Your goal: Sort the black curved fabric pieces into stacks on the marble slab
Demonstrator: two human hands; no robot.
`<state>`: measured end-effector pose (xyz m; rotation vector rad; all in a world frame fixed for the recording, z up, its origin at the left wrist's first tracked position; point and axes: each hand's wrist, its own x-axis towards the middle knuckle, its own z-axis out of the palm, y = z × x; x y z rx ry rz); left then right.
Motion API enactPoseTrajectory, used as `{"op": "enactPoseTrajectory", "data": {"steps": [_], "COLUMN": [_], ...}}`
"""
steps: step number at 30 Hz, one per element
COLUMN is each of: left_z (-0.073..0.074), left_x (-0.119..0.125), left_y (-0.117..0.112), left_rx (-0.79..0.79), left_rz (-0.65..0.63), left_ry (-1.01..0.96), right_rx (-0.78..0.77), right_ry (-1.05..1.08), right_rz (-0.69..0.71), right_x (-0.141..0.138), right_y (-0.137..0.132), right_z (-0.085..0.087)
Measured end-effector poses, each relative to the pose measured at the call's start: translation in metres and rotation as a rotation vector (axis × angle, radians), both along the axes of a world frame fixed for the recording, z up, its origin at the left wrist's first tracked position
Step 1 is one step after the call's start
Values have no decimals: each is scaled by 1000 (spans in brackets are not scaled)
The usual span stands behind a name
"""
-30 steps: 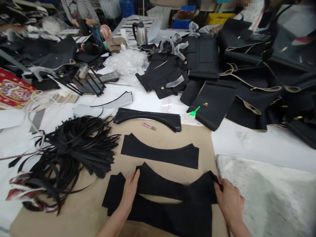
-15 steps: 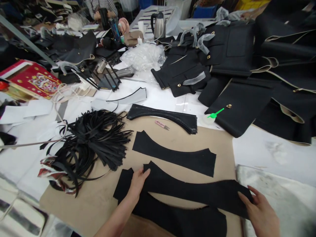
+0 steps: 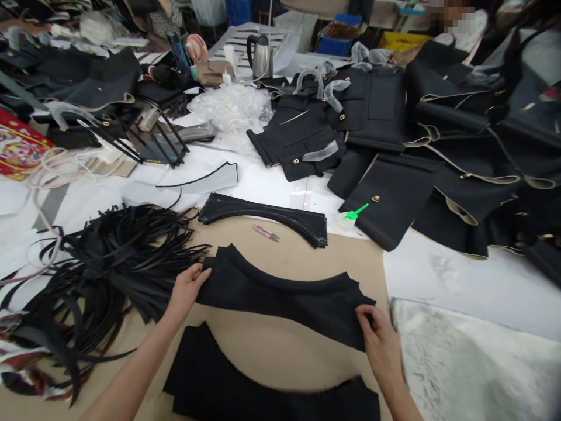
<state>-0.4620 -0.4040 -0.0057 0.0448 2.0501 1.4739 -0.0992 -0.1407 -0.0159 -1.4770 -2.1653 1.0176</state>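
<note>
A curved black panel (image 3: 280,304), like leather or fabric, is stretched between my hands. My left hand (image 3: 188,289) pinches its left end, and my right hand (image 3: 379,336) pinches its right end. The panel lies over the spot of another black piece, which it mostly hides. Closer to me, more black panels (image 3: 263,403) rest on the brown board (image 3: 245,345). Beyond the held panel sits a stack of curved black pieces (image 3: 263,216) with pale marks along the edge. Between them lie small pink-handled thread snips (image 3: 266,233).
A heap of black strips (image 3: 127,257) spreads at the left. Black bag parts (image 3: 390,199) with gold clasps pile up at the right, near a green stick (image 3: 357,211). A router (image 3: 162,149), clear plastic (image 3: 236,105) and a metal kettle (image 3: 262,57) stand farther back.
Both hands have carried the black panel away from me, off the near pieces and onto the black piece farther up the board. The camera view has turned right.
</note>
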Motion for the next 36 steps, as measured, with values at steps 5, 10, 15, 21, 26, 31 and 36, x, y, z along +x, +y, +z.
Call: {"op": "enactPoseTrajectory", "data": {"steps": [5, 10, 15, 21, 26, 31, 36], "left_z": [-34, -54, -60, -58, -50, -46, -44], "left_x": [-13, -15, -19, -16, -11, -6, -5], "left_y": [7, -1, -4, -2, 2, 4, 6], "left_rx": [-69, -224, -338, -373, -383, -414, -463], "left_rz": [-28, -133, -180, -190, -206, -211, -198], "left_ry": [143, 309, 384, 417, 434, 484, 523], "right_rx": [32, 36, 42, 46, 41, 42, 5], "right_ry": [-10, -36, -33, -39, -56, -158, -239], "right_rz": [95, 64, 38, 20, -14, -13, -1], "right_x": [-12, -11, -11, -14, -16, -14, -8], "right_y": [4, 2, 4, 10, 13, 13, 17], "right_z": [-26, -33, -35, -37, -35, -35, -40]}}
